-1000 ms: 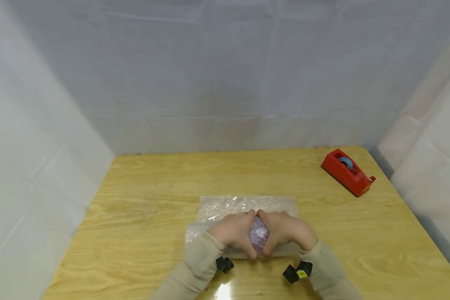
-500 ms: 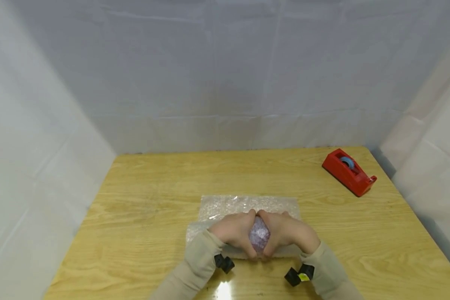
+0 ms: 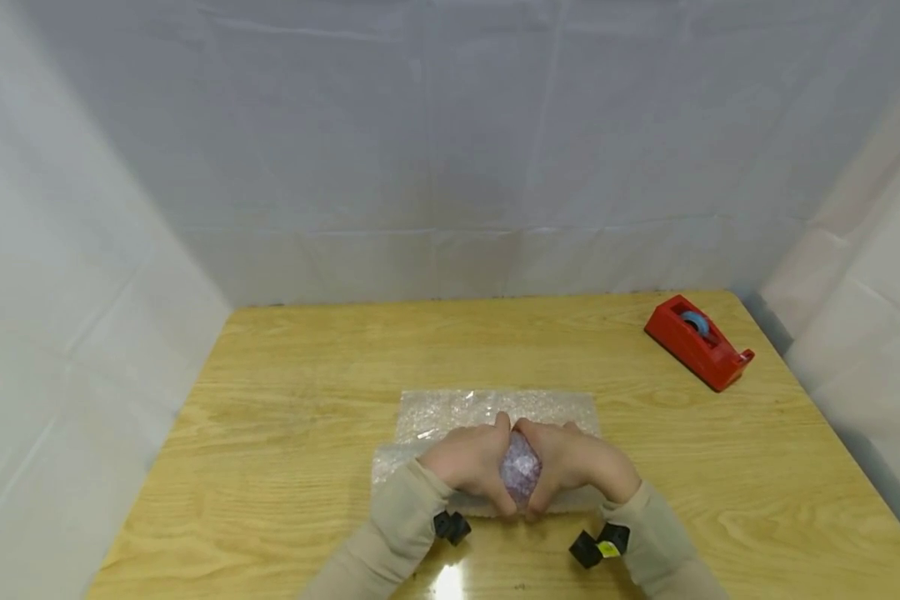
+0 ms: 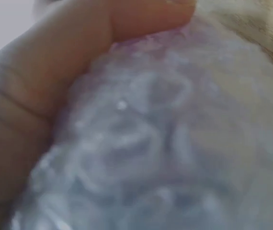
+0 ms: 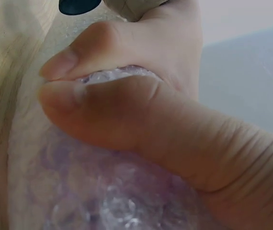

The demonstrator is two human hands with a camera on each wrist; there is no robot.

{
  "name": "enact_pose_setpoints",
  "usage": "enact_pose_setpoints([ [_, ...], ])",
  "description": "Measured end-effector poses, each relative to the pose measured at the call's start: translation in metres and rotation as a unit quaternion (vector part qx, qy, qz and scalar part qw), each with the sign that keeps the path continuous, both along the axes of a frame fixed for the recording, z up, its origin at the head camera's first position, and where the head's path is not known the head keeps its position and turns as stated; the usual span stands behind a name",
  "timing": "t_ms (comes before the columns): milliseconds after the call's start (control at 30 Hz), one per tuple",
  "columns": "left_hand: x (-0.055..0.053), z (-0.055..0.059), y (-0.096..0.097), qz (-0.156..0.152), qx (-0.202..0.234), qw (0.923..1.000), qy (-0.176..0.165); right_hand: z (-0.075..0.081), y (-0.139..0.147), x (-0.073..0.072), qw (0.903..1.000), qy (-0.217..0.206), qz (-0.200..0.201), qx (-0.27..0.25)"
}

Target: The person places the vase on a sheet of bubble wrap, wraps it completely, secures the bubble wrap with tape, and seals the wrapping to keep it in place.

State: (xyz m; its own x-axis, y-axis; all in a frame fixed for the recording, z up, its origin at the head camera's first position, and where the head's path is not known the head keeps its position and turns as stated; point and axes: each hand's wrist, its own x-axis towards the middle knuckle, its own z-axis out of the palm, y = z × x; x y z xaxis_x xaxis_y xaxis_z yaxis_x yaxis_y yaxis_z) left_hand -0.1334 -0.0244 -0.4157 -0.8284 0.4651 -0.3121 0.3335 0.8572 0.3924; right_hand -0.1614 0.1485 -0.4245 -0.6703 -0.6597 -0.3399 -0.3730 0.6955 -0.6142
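Observation:
Both hands grip a purple object wrapped in clear bubble wrap (image 3: 521, 468), low in the middle of the head view. My left hand (image 3: 471, 462) curls round its left side and my right hand (image 3: 566, 460) round its right. The two thumbs meet on the near side and the fingers come together on the far side. In the left wrist view the bubble wrap (image 4: 141, 139) fills most of the picture, purple showing through. The right wrist view shows both thumbs close together over the wrapped object (image 5: 117, 191). What the purple object is cannot be told.
A flat sheet of bubble wrap (image 3: 495, 408) lies on the wooden table (image 3: 300, 400) beneath and behind the hands. A red tape dispenser (image 3: 697, 343) with a blue roll stands at the back right. White sheeting (image 3: 450, 167) encloses the back and sides.
The left index finger has shifted slightly up and away from the right hand's fingers. Both hands otherwise keep their hold on the wrapped object.

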Motion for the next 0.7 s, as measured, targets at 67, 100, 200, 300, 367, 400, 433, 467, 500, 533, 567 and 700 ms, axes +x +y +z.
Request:
enact_pose_setpoints([
  [67, 0.001, -0.001, 0.000, 0.004, -0.001, 1.0000, 0.002, 0.000, 0.000, -0.001, 1.0000, 0.001, 0.003, 0.000],
  [100, 0.001, -0.001, 0.000, 0.005, -0.001, 1.0000, 0.005, 0.000, 0.000, -0.001, 1.0000, 0.003, 0.004, 0.000],
  [200, 0.004, 0.001, 0.001, 0.000, -0.022, 0.9991, 0.036, 0.001, -0.001, -0.001, 1.0000, 0.003, 0.005, 0.000],
  [300, 0.009, 0.005, 0.004, -0.008, -0.058, 0.9946, 0.085, 0.002, -0.001, -0.001, 1.0000, 0.007, 0.004, 0.003],
  [367, 0.012, 0.007, 0.006, -0.015, -0.085, 0.9894, 0.117, 0.002, -0.001, -0.001, 0.9999, 0.008, 0.004, 0.005],
  [400, 0.013, 0.008, 0.008, -0.018, -0.094, 0.9869, 0.130, 0.002, -0.001, -0.001, 0.9999, 0.007, 0.003, 0.007],
  [433, 0.014, 0.009, 0.009, -0.019, -0.101, 0.9851, 0.138, 0.003, -0.001, -0.001, 0.9999, 0.008, 0.003, 0.009],
  [467, 0.016, 0.009, 0.010, -0.019, -0.105, 0.9835, 0.146, 0.003, -0.001, -0.001, 0.9999, 0.008, 0.003, 0.010],
  [500, 0.017, 0.010, 0.012, -0.018, -0.108, 0.9825, 0.151, 0.003, -0.001, -0.001, 0.9999, 0.008, 0.002, 0.012],
  [533, 0.019, 0.010, 0.013, -0.017, -0.114, 0.9809, 0.157, 0.003, -0.002, -0.001, 0.9999, 0.006, 0.001, 0.013],
  [567, 0.020, 0.010, 0.014, -0.015, -0.119, 0.9792, 0.164, 0.004, -0.002, -0.001, 0.9999, 0.006, 0.001, 0.015],
  [700, 0.026, 0.005, 0.020, -0.005, -0.145, 0.9669, 0.210, 0.004, -0.002, -0.002, 0.9998, 0.009, 0.006, 0.020],
])
